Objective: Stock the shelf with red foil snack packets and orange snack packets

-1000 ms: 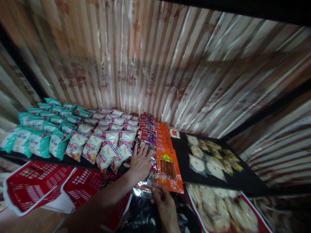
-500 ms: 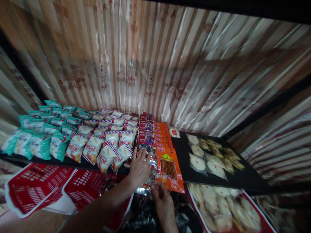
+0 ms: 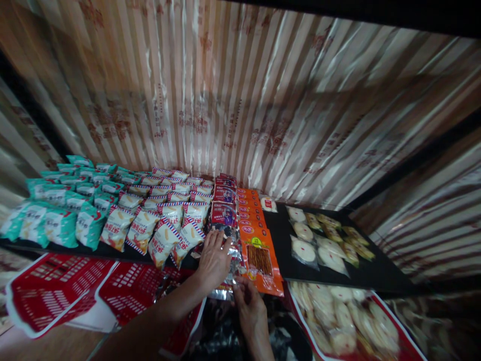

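A shiny silver-and-dark snack packet lies at the front of a row of red-and-purple packets. My left hand rests flat on it, fingers stretched out and partly covering it. At the packet's front right corner, the thumb and fingers of my right hand are pinched together on its edge. Just right of it, orange snack packets overlap in a row. On the left side, white shrimp snack bags stand close to my left hand.
Teal bags fill the left end of the black shelf. Round white packaged cakes and yellow packets lie to the right. Red baskets stand below, one holding wrapped round cakes. Striped wrapping sheet hangs behind.
The view has shifted very slightly. Both hands keep nearly the same places on the packet, and no item has visibly moved.
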Demonstrator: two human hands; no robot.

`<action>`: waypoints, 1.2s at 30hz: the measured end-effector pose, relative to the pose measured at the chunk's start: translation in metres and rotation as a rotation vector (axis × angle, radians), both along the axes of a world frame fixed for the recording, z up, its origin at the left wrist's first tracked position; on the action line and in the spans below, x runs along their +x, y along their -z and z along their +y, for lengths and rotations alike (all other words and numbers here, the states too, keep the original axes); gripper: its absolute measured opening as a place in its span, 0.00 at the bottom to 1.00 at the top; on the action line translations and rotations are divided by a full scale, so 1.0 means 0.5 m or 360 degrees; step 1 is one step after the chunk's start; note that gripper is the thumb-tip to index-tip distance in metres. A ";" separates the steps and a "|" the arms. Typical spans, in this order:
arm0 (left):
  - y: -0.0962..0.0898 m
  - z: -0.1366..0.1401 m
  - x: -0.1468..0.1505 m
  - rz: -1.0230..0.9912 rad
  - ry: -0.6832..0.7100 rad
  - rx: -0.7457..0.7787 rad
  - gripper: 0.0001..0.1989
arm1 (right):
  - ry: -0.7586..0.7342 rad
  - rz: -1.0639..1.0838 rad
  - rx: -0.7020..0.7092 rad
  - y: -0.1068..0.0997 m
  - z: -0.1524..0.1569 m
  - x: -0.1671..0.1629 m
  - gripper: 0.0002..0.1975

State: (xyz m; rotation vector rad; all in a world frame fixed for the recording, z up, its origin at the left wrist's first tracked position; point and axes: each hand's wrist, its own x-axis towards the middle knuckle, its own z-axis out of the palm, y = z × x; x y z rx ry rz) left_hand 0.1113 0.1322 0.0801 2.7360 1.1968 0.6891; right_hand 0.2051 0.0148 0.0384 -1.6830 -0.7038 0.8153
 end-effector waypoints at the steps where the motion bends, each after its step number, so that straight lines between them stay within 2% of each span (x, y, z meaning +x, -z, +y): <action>1: -0.003 -0.001 -0.001 0.0006 -0.0001 0.0003 0.21 | 0.0017 -0.0027 0.0017 -0.001 0.000 0.000 0.25; 9: -0.004 0.004 -0.003 0.0028 0.0019 0.0096 0.17 | 0.0091 -0.0260 0.0005 -0.001 0.004 0.004 0.23; 16: 0.008 -0.001 0.001 0.0027 -0.0011 0.0072 0.19 | 0.0042 -0.0489 0.0017 0.003 -0.002 0.005 0.20; 21: 0.013 -0.001 0.001 0.0016 -0.0018 0.0044 0.20 | 0.0093 -0.0627 0.0070 0.008 -0.007 0.005 0.19; 30: 0.010 0.001 0.000 -0.0012 0.0003 0.0051 0.20 | 0.0081 -0.0459 0.0049 -0.011 -0.002 -0.005 0.20; 36: 0.012 0.004 0.002 -0.0015 -0.0010 0.0099 0.20 | 0.0160 -0.0389 0.0068 -0.018 0.009 -0.013 0.20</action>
